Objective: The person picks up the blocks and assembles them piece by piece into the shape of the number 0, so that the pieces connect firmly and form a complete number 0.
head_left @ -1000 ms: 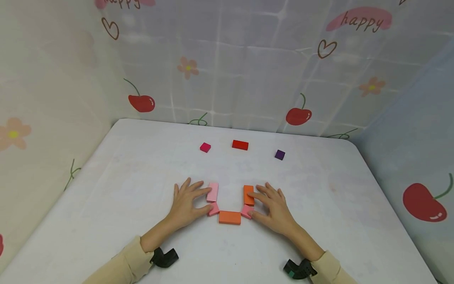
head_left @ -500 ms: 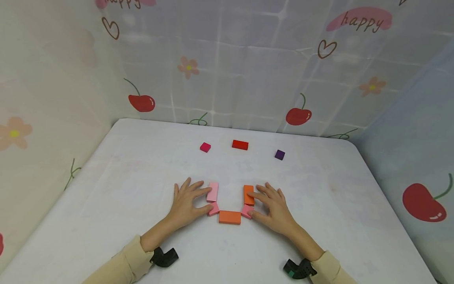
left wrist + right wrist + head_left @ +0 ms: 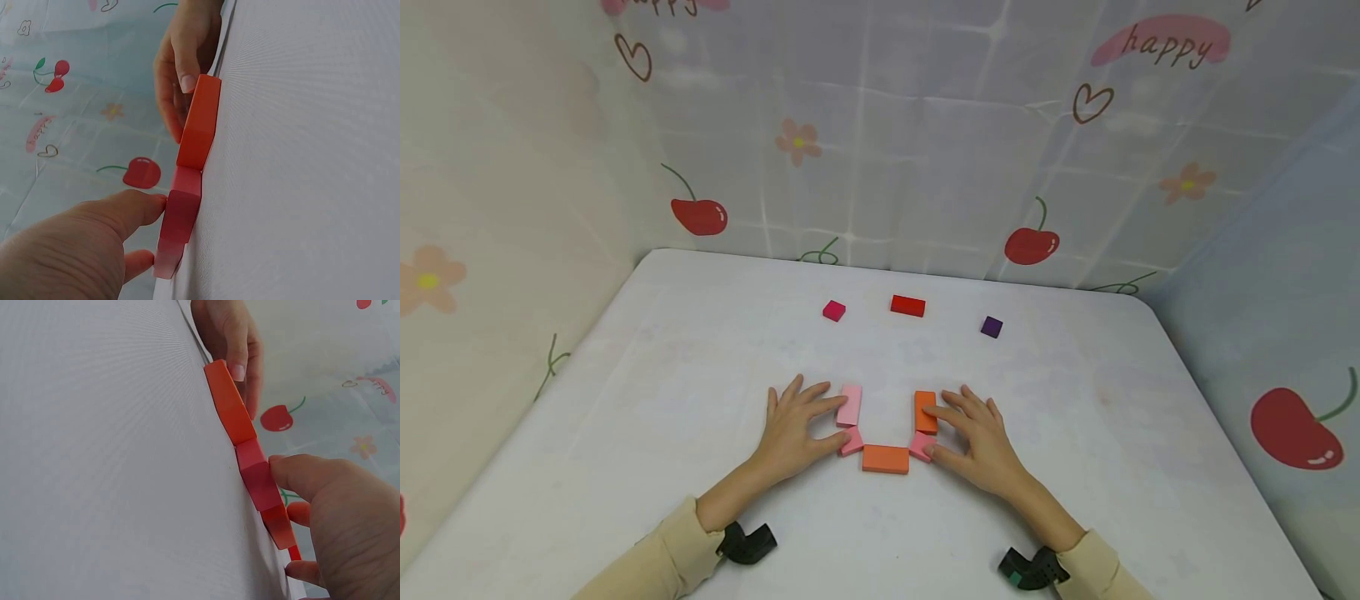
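Observation:
Several flat blocks form a U on the white table. At its base lies an orange block, with a small pink block at the left corner and another small pink block at the right corner. A light pink block makes the left side; an orange upright-lying block makes the right. My left hand touches the left corner block with its thumb and the light pink block with a fingertip, fingers spread. Likewise, my right hand has its thumb on the right corner block and a fingertip on the orange side block.
Farther back on the table lie a magenta block, a red block and a dark purple block. A printed curtain stands behind the table's far edge. Black wrist mounts hang below the sleeves.

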